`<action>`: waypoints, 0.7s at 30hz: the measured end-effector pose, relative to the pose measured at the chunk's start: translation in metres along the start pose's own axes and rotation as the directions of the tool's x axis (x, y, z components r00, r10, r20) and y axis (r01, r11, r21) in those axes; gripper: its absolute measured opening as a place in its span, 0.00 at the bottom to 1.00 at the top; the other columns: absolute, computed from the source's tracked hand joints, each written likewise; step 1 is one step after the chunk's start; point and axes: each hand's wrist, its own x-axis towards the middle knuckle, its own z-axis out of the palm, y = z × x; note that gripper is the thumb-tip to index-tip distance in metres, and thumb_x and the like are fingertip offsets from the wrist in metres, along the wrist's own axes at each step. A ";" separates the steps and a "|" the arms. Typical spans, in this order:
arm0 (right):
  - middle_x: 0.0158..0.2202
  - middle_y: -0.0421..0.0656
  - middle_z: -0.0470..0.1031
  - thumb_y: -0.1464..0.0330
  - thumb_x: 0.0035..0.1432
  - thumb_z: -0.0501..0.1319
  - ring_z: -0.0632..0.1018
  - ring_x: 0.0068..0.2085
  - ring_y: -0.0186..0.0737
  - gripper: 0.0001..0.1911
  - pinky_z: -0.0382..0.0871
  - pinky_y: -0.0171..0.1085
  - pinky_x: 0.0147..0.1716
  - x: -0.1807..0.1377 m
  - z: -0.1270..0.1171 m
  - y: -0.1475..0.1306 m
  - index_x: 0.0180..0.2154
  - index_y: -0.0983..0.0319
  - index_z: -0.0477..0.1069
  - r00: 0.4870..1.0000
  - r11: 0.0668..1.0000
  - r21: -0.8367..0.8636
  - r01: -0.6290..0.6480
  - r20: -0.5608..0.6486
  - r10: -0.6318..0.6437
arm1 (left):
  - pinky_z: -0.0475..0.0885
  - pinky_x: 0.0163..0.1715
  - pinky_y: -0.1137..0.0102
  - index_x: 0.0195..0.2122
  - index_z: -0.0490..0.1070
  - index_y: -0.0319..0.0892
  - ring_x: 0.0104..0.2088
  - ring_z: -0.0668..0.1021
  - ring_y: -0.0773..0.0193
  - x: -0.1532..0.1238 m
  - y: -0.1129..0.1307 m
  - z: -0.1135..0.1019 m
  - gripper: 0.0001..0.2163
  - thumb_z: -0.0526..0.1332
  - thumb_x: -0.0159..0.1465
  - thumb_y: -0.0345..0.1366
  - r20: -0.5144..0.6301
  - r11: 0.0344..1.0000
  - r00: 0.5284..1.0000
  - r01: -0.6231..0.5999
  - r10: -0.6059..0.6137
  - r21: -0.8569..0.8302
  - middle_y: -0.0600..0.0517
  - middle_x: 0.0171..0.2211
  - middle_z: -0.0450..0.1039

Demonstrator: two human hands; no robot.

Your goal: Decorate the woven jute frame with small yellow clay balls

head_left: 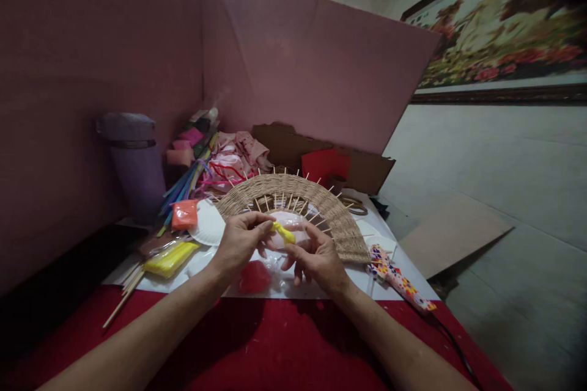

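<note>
A small twisted strip of soft yellow modelling clay stretches between my two hands. The thumb and index finger of my left hand pinch its upper end. My right hand holds the lower end at its thumb and fingertips, the other fingers curled below. Just behind them stands a half-ring of woven straw cord with thin wooden sticks poking out of both edges. A pale clear-wrapped bundle shows behind the clay, partly hidden. Under my hands lies a red packet in clear plastic.
At left are a yellow clay packet, an orange packet, a white paper plate, wooden sticks and a purple bin. On the right lie scissors and a flower-patterned glue gun with a black cord.
</note>
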 end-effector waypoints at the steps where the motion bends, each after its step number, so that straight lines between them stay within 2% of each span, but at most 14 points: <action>1: 0.20 0.37 0.76 0.59 0.51 0.64 0.70 0.10 0.29 0.20 0.55 0.22 0.07 0.000 0.000 0.000 0.42 0.62 0.63 1.000 1.000 -0.001 0.014 -0.010 -0.014 | 0.68 0.17 0.75 0.32 0.70 0.33 0.19 0.75 0.67 0.000 0.000 0.000 0.12 0.65 0.50 0.37 0.002 1.000 1.000 0.001 -0.001 -0.022 0.51 0.18 0.73; 3: 0.20 0.37 0.76 0.59 0.51 0.64 0.70 0.11 0.29 0.19 0.55 0.22 0.07 0.001 -0.001 0.001 0.40 0.61 0.62 0.999 0.999 0.002 0.042 -0.026 -0.042 | 0.73 0.22 0.72 0.34 0.70 0.34 0.23 0.78 0.64 0.000 0.000 0.000 0.14 0.67 0.49 0.35 0.014 0.997 1.000 0.008 -0.007 -0.077 0.50 0.21 0.76; 6: 0.22 0.39 0.78 0.60 0.52 0.64 0.70 0.11 0.29 0.22 0.55 0.22 0.07 0.001 -0.001 0.001 0.46 0.61 0.62 0.999 0.999 0.007 0.039 -0.026 -0.038 | 0.75 0.26 0.69 0.34 0.69 0.34 0.25 0.79 0.62 0.001 0.001 -0.001 0.16 0.68 0.46 0.34 0.021 0.992 1.000 0.011 -0.008 -0.126 0.49 0.24 0.77; 10: 0.24 0.40 0.78 0.61 0.50 0.65 0.71 0.12 0.29 0.33 0.62 0.25 0.09 0.001 -0.001 0.002 0.55 0.61 0.57 0.998 0.999 0.040 -0.028 0.056 0.026 | 0.74 0.23 0.72 0.31 0.69 0.34 0.23 0.78 0.64 0.001 0.001 -0.001 0.13 0.69 0.45 0.33 -0.007 0.993 1.000 0.017 -0.018 -0.113 0.50 0.22 0.77; 13: 0.24 0.40 0.78 0.61 0.51 0.64 0.71 0.12 0.29 0.28 0.61 0.24 0.08 0.001 -0.002 0.002 0.53 0.60 0.60 0.995 0.999 0.021 -0.034 0.095 0.032 | 0.74 0.22 0.72 0.30 0.69 0.34 0.23 0.78 0.64 0.000 0.002 0.000 0.13 0.69 0.44 0.32 -0.019 0.994 0.999 0.027 -0.029 -0.109 0.50 0.22 0.77; 16: 0.24 0.40 0.78 0.62 0.52 0.64 0.71 0.12 0.29 0.23 0.60 0.23 0.08 0.001 -0.002 0.004 0.48 0.61 0.63 0.997 1.000 0.016 -0.018 0.075 0.017 | 0.74 0.22 0.72 0.29 0.69 0.34 0.22 0.78 0.64 -0.001 0.003 0.002 0.12 0.68 0.44 0.32 -0.030 0.994 0.999 0.023 -0.026 -0.108 0.51 0.21 0.76; 21: 0.25 0.39 0.78 0.64 0.50 0.66 0.71 0.12 0.29 0.33 0.67 0.27 0.10 0.001 -0.001 0.006 0.56 0.58 0.56 0.992 0.993 0.098 -0.058 0.120 0.046 | 0.74 0.21 0.72 0.29 0.70 0.34 0.23 0.79 0.63 0.001 0.001 0.001 0.12 0.67 0.45 0.32 -0.036 0.998 0.999 -0.002 -0.001 -0.068 0.50 0.22 0.76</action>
